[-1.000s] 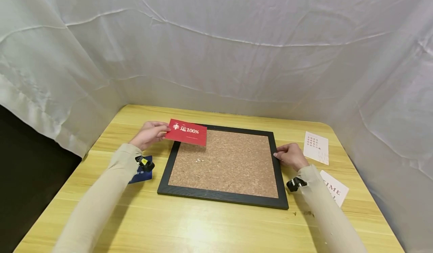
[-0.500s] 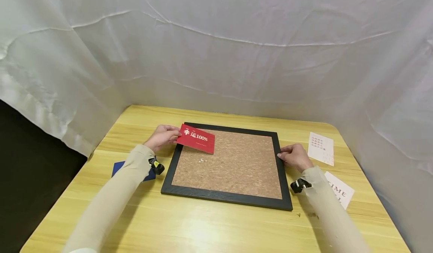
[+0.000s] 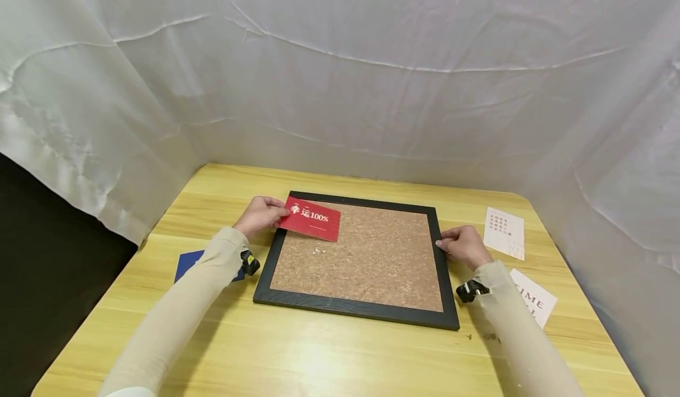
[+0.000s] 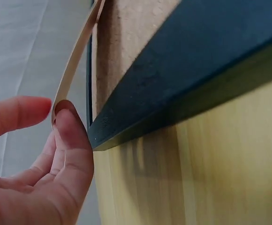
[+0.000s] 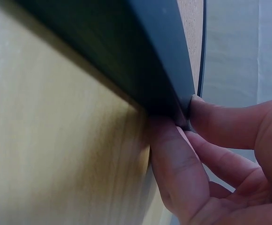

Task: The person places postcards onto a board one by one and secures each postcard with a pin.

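Observation:
A black-framed corkboard (image 3: 361,258) lies flat on the wooden table. Between thumb and fingers, my left hand (image 3: 261,215) pinches the left end of a red card (image 3: 313,223) printed with white characters and "100%". The card overlaps the board's far left corner; in the left wrist view its thin edge (image 4: 75,61) rises from the pinch at a slant over the board. My right hand (image 3: 463,246) grips the right side of the black frame (image 5: 159,42), thumb on the upper edge and fingers against the side. Several small clear or white bits (image 3: 319,251) sit on the cork, left of its middle.
Partly under my left forearm lies a blue card (image 3: 187,262). To the right are a white card with red characters (image 3: 503,232) and another white card with large lettering (image 3: 538,299), partly behind my right forearm. White curtains (image 3: 340,78) surround the table's back and sides.
My left hand has carried the red card rightward and down toward the board's far left corner, mostly in the first half second. My right hand stays on the frame. The view has shifted slightly.

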### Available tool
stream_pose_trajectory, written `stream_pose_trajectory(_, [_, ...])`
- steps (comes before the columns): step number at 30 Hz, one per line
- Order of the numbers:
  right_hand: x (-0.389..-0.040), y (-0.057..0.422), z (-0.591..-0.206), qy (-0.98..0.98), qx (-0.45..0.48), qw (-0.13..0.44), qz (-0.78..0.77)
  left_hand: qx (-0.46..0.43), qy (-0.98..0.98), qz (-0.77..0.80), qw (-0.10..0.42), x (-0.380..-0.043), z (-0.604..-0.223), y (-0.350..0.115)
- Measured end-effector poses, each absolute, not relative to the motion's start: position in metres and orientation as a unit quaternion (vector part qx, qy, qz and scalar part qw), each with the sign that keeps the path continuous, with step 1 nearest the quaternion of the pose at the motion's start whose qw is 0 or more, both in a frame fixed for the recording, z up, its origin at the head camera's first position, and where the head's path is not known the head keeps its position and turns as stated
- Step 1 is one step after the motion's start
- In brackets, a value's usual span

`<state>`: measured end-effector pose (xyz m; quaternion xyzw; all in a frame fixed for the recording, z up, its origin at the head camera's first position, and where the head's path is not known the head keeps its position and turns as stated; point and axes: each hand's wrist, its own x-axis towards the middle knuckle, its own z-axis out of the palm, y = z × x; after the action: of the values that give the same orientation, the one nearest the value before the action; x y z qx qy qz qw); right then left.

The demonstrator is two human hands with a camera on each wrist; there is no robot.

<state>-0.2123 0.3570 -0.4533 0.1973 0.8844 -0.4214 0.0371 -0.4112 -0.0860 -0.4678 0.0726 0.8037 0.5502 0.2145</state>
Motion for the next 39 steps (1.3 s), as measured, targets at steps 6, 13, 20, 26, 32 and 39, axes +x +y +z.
stream_pose_trajectory(6, [-0.213, 0.358, -0.455, 0.883, 0.196, 0.036, -0.424, 0.076, 0.84, 0.502, 0.19, -0.407, -0.467, -0.081])
stream_pose_trajectory(13, [-0.213, 0.359, -0.453, 0.886, 0.194, 0.035, -0.42, 0.094, 0.878, 0.439, 0.165, -0.407, -0.467, -0.079])
stream_pose_trajectory(20, [-0.213, 0.359, -0.455, 0.886, 0.198, 0.033, -0.418, 0.104, 0.899, 0.4, 0.145, -0.407, -0.467, -0.077])
stream_pose_trajectory(26, [-0.214, 0.36, -0.457, 0.884, 0.202, 0.033, -0.42, 0.106, 0.91, 0.377, 0.134, -0.407, -0.467, -0.071])
stream_pose_trajectory(32, [-0.213, 0.359, -0.458, 0.885, 0.201, 0.033, -0.419, 0.114, 0.915, 0.369, 0.119, -0.408, -0.469, -0.066])
stream_pose_trajectory(39, [-0.214, 0.359, -0.46, 0.886, 0.201, 0.03, -0.417, 0.115, 0.921, 0.358, 0.104, -0.412, -0.471, -0.063])
